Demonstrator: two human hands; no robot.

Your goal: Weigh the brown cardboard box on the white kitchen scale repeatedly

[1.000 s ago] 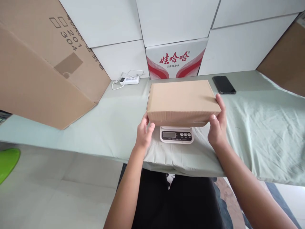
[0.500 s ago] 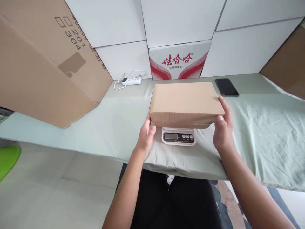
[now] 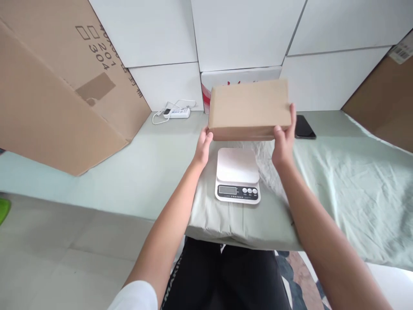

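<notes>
A plain brown cardboard box (image 3: pixel 250 105) is held up between my two hands, beyond the scale and in front of the wall of white boxes. My left hand (image 3: pixel 203 148) grips its left near corner, with the thumb at the front. On the right near corner, my right hand (image 3: pixel 284 140) is closed, thumb on the front edge and fingers along the side. Below the box, a white kitchen scale (image 3: pixel 238 165) sits on the cloth with its plate uncovered. Its small display and several round buttons face me; no digits can be made out.
A black phone (image 3: pixel 304 127) lies on the green cloth (image 3: pixel 155 172) right of the held box. A white power strip (image 3: pixel 177 113) with a cord is at the back left. Large cartons stand at left (image 3: pixel 64 99) and right (image 3: pixel 380 94). A red-and-white printed carton (image 3: pixel 206 97) is partly hidden behind.
Both hands have moved the cardboard box up and away from me, off the scale. The scale's plate has come into view, and the printed carton behind is now mostly covered.
</notes>
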